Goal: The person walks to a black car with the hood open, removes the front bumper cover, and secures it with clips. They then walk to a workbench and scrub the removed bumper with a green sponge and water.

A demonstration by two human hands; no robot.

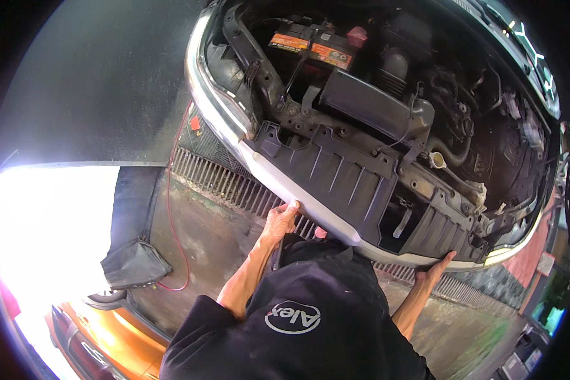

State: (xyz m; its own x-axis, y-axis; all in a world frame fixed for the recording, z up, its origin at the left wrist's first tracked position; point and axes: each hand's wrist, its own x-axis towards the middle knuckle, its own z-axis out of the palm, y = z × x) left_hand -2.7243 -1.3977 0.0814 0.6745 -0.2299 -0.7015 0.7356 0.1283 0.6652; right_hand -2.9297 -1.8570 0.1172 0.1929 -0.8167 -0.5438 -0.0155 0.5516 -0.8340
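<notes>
An open engine bay spreads in front of me, and along its near edge runs the car's front grille point(285, 187), with a silver upper trim and a black ribbed plastic cover point(345, 177) behind it. My left hand point(281, 223) grips the trim left of the middle, thumb on top and fingers mostly hidden beneath. Farther right, my right hand point(432, 271) is closed on the same trim near the right headlight point(506, 253); a digit shows over the edge and the rest is hidden below. Both arms reach forward from my black shirt.
Inside the bay are a battery point(310, 45) with an orange label, a black air intake duct point(367, 101) and a white-necked filler point(436, 159). A metal floor grate point(228, 190) runs beneath the car's front. A red hose point(171, 221), a dark bag-like object point(136, 265) and an orange car point(107, 335) are at left.
</notes>
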